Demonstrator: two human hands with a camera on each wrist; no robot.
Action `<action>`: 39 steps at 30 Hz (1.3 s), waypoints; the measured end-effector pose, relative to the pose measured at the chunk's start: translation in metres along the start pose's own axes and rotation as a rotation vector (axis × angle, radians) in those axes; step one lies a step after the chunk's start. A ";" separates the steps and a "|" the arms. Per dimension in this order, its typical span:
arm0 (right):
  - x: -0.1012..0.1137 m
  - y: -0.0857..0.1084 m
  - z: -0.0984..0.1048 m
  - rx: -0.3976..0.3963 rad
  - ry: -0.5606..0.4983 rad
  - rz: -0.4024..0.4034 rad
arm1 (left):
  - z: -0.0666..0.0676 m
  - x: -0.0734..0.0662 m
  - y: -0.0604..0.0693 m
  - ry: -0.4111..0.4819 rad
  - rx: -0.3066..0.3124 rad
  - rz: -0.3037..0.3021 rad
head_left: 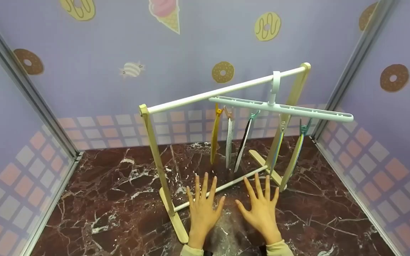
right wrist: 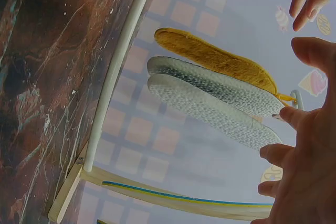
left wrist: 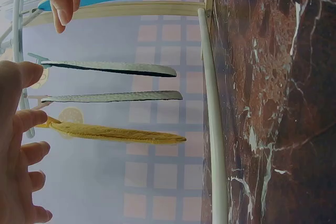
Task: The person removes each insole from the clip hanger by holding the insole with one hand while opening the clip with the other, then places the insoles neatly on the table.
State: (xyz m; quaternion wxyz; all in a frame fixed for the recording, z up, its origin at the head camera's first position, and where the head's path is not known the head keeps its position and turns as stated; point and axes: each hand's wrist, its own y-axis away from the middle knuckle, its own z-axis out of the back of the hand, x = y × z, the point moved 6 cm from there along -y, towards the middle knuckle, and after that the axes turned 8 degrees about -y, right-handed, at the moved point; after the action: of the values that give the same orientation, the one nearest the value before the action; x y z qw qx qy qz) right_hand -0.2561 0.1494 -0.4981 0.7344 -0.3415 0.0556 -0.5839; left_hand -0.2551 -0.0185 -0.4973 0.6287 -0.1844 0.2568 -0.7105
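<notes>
Both hands are spread with straight fingers and hold nothing. In the head view the left hand (head_left: 203, 213) and the right hand (head_left: 261, 213) hover side by side in front of a wooden rack (head_left: 154, 156). From the rack's top bar hangs a pale green hanger (head_left: 247, 104), tilted down to the right. Clips on it carry several insoles: a yellow one (head_left: 214, 140) at the left, a grey-white one (head_left: 229, 142), a black-and-white one (head_left: 243, 144), and two blue-and-yellow ones (head_left: 277, 151) at the right. The right wrist view shows the yellow insole (right wrist: 215, 56) beyond the fingers.
A dark red marbled surface (head_left: 112, 202) lies under the rack. The rack's lower bar (head_left: 233, 182) crosses just beyond the hands, and its left foot (head_left: 174, 217) stands beside the left hand. Patterned lilac panels (head_left: 94, 81) enclose the back and both sides.
</notes>
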 end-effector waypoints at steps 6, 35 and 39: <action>-0.001 -0.001 0.001 0.006 -0.013 -0.001 | 0.000 -0.001 0.000 0.011 -0.014 0.000; -0.006 -0.010 0.016 -0.100 -0.056 0.067 | 0.009 -0.005 -0.019 0.100 -0.036 -0.063; -0.008 -0.010 0.019 -0.114 -0.067 0.072 | 0.011 -0.005 -0.022 0.114 -0.036 -0.077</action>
State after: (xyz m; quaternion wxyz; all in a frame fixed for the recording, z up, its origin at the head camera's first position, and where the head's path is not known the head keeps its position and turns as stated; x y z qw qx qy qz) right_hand -0.2582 0.1639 -0.4806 0.7358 -0.4001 0.0764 -0.5410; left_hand -0.2657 -0.0130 -0.4755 0.5819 -0.1648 0.2976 -0.7387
